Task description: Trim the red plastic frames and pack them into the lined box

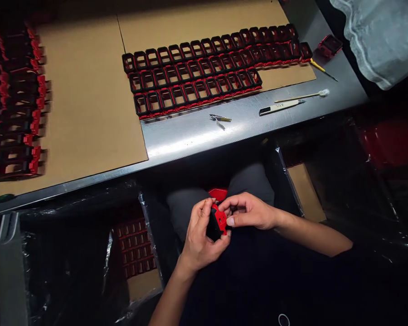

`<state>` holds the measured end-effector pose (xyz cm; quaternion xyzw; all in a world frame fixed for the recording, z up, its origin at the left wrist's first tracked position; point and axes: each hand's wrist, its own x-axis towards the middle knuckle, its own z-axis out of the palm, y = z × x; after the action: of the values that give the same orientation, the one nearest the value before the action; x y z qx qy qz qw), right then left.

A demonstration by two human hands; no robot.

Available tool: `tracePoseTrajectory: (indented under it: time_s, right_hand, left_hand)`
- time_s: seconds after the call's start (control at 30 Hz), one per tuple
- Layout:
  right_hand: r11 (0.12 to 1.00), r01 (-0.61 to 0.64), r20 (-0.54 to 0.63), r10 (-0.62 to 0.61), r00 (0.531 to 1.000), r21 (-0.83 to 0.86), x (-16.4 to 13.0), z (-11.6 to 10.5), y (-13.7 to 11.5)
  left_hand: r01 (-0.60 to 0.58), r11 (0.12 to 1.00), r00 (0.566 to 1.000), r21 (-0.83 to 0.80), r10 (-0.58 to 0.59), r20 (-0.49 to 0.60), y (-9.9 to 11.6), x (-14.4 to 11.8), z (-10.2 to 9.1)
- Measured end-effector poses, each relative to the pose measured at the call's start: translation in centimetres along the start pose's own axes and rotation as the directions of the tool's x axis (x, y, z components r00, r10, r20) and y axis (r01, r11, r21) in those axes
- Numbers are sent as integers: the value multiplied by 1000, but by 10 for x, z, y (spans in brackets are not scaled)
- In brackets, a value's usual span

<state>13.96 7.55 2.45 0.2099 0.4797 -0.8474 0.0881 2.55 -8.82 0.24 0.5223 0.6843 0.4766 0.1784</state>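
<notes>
Above my lap, a red and black plastic frame part sits between my two hands, its red side turned partly to the right. My left hand grips it from the left, fingers over the top and thumb along the lower edge. From the right, my right hand pinches the red side with thumb and fingertips. Parts of the piece are covered by my fingers. On the table beyond, rows of similar black-topped red frames stand on cardboard.
A nail clipper, a craft knife, a cotton swab and a yellow-handled tool lie on the metal table. More frames stand at left. Plastic-lined boxes flank my legs; one holds frames.
</notes>
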Motion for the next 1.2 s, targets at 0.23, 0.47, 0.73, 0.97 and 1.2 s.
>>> tracePoseTrajectory:
  time_s: [0.23,0.47,0.73,0.97,1.2]
  right_hand:
    - [999,-4,-124,-2,992,-48,8,8,2]
    - [997,62,-133,-67,989,-47,5,3,0]
    - [788,438,-39,-502,864,-433,1,1,0]
    - [675,527,50,-591,805,-517,3,-2,3]
    - [662,518,52,-589,807,-542,5,-1,5]
  left_hand:
    - [-12,1000,1000,15,12,28,2,1,2]
    - [-12,999,1000,35,12,10,-1,-1,0]
    - [312,940,948,-136,-298,113,7,0,-13]
    - [476,873,878,-100,-466,110,16,4,-16]
    - [352,936,935,-2,-352,-41,17,7,-9]
